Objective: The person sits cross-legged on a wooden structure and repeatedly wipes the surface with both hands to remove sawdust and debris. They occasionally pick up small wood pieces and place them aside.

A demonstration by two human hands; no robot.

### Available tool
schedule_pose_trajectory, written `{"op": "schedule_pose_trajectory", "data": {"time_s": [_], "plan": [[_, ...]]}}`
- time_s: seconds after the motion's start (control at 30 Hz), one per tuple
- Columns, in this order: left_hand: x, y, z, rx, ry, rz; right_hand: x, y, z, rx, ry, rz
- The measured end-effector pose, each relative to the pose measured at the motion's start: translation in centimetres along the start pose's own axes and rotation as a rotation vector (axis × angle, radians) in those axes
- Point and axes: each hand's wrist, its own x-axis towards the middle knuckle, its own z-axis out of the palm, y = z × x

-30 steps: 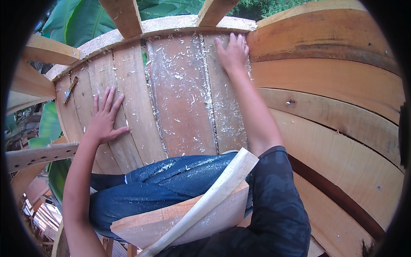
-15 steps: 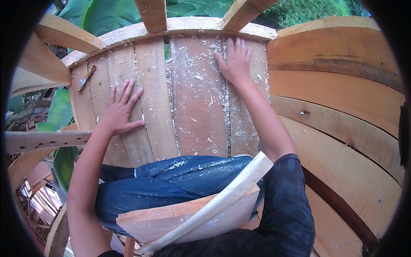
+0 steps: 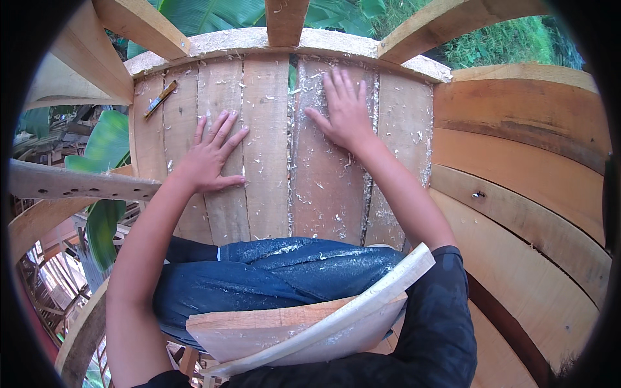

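My left hand (image 3: 212, 158) lies palm down on the pale planks (image 3: 266, 155) in front of me, its fingers spread and the thumb stretched to the right. Farther off, my right hand (image 3: 345, 115) rests flat with fingers stretched out, on a reddish plank (image 3: 326, 200) sprinkled with curled wood shavings (image 3: 315, 84). Neither hand holds anything. Near the far left corner of the planking lies a slim dark and yellowish-brown object (image 3: 160, 99), too small to name; it is apart from my left hand.
A thick curved wooden rim (image 3: 336, 42) closes the far side, with upright timbers (image 3: 284, 22) rising from it. Curved planks (image 3: 517, 155) form a wall at right. Across my lap is a wooden board (image 3: 272, 330) with a pale curved strip (image 3: 362, 294). A holed beam (image 3: 81, 181) juts in at left.
My right hand has slid left from the right-hand plank and gap onto the reddish plank. My left hand keeps about the same place on the planks. The whole view has shifted a little.
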Motion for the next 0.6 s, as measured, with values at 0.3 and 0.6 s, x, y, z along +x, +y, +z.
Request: {"op": "schedule_pose_trajectory", "data": {"time_s": [0.3,0.6], "plan": [[-0.4,-0.5,0.5,-0.015,0.073,0.023,1.8,-1.5,0.5,0.051,0.063,0.193],[-0.6,-0.4,0.7,-0.022,0.071,0.014,-1.5,-6.3,-1.0,0.151,0.006,-0.151]]}}
